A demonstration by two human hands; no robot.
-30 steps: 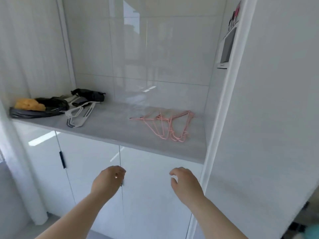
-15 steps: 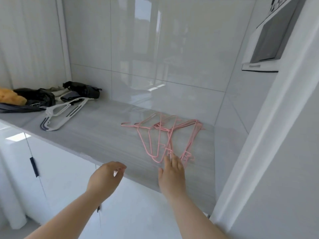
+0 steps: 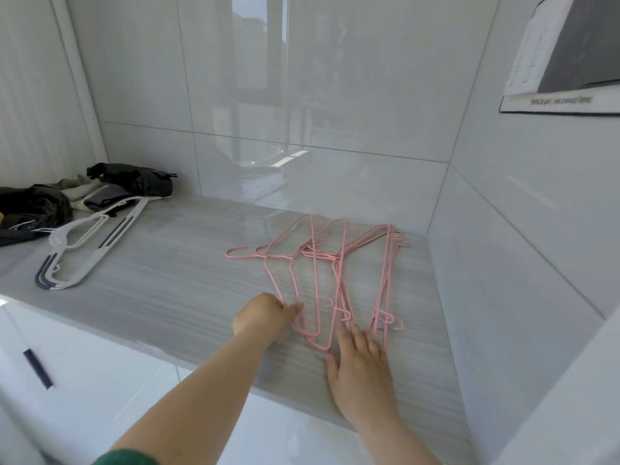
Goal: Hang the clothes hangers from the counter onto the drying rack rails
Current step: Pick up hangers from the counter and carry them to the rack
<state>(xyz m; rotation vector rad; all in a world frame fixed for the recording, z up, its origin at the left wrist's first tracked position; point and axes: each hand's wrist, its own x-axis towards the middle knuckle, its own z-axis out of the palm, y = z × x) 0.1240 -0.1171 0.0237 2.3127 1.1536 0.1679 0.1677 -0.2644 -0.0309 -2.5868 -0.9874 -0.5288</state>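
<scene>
Several pink hangers (image 3: 322, 273) lie in a loose tangle on the counter (image 3: 167, 297), toward its right edge and reaching back near the rear right corner, with hooks and shoulders overlapping. The left hand (image 3: 265, 315) has its fingers curled at the near end of the leftmost wire and seems to pinch it. The right hand (image 3: 360, 364) lies flat just beside it, fingers straight and slightly apart, tips touching the pile's near ends. White hangers (image 3: 90, 250) sit near the left edge, in front of dark clothes (image 3: 134, 182) in the rear left corner. No drying rack shows. The step looks like the pickup — next, gather the wires into one grip and lift carefully, since crossed hooks may drag neighbours along.
</scene>
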